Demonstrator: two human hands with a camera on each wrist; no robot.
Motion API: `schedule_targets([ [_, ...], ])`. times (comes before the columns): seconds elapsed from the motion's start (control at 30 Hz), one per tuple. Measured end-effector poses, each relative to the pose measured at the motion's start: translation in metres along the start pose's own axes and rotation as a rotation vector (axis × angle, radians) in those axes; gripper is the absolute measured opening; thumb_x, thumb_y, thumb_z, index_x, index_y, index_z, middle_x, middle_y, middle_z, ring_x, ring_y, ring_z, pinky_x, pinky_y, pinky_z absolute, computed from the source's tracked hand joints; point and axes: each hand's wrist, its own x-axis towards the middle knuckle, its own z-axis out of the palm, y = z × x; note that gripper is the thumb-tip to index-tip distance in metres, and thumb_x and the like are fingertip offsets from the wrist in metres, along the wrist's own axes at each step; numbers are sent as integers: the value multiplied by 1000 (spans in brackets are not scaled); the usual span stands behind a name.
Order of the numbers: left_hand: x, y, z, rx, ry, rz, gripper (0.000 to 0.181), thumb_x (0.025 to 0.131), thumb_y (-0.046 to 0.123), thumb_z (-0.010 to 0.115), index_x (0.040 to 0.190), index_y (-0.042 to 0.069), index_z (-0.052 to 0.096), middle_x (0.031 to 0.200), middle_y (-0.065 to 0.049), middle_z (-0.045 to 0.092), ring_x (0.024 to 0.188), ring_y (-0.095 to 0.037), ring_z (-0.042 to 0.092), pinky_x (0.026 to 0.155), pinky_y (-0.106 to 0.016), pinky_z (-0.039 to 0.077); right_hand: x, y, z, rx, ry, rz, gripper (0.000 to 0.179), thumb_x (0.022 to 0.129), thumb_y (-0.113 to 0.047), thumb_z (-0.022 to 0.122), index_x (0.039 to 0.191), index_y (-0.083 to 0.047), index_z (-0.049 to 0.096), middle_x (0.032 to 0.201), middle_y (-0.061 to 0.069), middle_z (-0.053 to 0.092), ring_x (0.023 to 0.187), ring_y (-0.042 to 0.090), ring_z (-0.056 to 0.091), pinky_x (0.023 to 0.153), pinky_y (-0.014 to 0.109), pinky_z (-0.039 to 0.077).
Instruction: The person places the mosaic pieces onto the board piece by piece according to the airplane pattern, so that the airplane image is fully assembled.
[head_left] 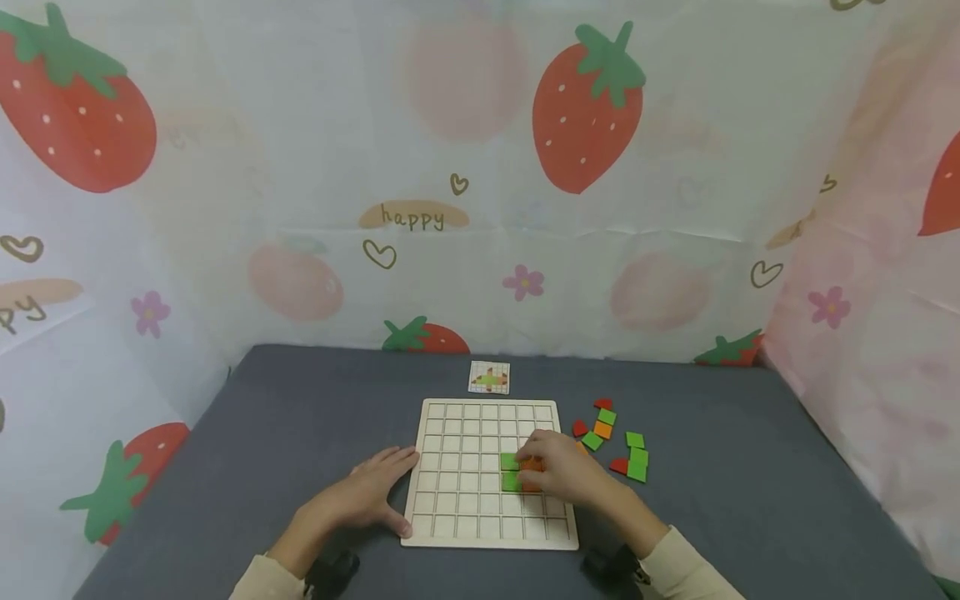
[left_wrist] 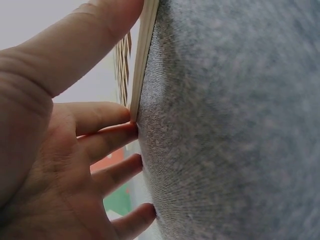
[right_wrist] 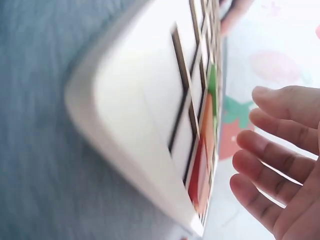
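A pale wooden grid board (head_left: 454, 527) lies on the table. Green square tiles (head_left: 511, 481) and orange tiles (head_left: 531, 487) sit in its cells right of the middle. My right hand (head_left: 570, 471) is over these tiles and partly covers them. In the right wrist view its fingers (right_wrist: 260, 145) are loosely extended with nothing between them, and a red tile (right_wrist: 195, 172) shows on the board beside an orange one. My left hand (head_left: 363, 493) spreads along the board's left edge, thumb near the lower corner; in the left wrist view its fingertips touch the edge and the cloth.
Loose green tiles (head_left: 637, 464), red tiles (head_left: 618, 466) and orange tiles (head_left: 602, 430) are scattered on the dark grey table (head_left: 322, 400) right of the board. A small pattern card (head_left: 489, 377) lies behind the board. A strawberry-printed curtain (head_left: 480, 275) encloses the table's back and sides.
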Motion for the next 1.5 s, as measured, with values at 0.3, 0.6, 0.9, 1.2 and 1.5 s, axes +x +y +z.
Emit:
schedule_targets([
  [0.3, 2, -1, 0, -4, -3, -16, 104, 63, 34, 88, 149, 1, 37, 157, -16, 34, 147, -42, 23, 109, -69, 22, -12, 21, -24, -8, 84, 102, 19, 90, -16, 69, 105, -6, 73, 101, 5, 66, 86, 19, 60, 70, 26, 50],
  [0.6, 2, -3, 2, -15, 11, 7, 105, 62, 34, 89, 148, 1, 38, 156, -17, 35, 146, -44, 24, 107, -71, 23, -23, 46, -41, -76, 173, 163, 18, 86, -15, 72, 102, -6, 74, 99, 5, 68, 92, 25, 63, 79, 40, 53],
  [0.9, 1, -3, 1, -8, 4, 11, 104, 64, 34, 88, 148, 1, 37, 157, -16, 34, 147, -42, 23, 109, -70, 23, -35, 71, -52, -102, 194, 220, 21, 88, -16, 71, 105, -5, 73, 102, 9, 66, 93, 28, 60, 76, 42, 52],
  [1.2, 2, -3, 1, -9, 6, 4, 104, 63, 34, 88, 148, 1, 38, 156, -16, 34, 147, -42, 24, 107, -71, 24, -44, 85, -61, -116, 203, 277, 27, 88, -16, 70, 110, -1, 71, 107, 14, 66, 100, 33, 62, 83, 50, 52],
  [1.5, 1, -1, 0, -16, 2, 1, 105, 62, 33, 89, 148, 0, 38, 156, -17, 34, 147, -42, 23, 110, -68, 22, -49, 97, -63, -102, 198, 318, 25, 87, -14, 71, 109, -2, 71, 106, 15, 65, 97, 33, 61, 80, 49, 52],
])
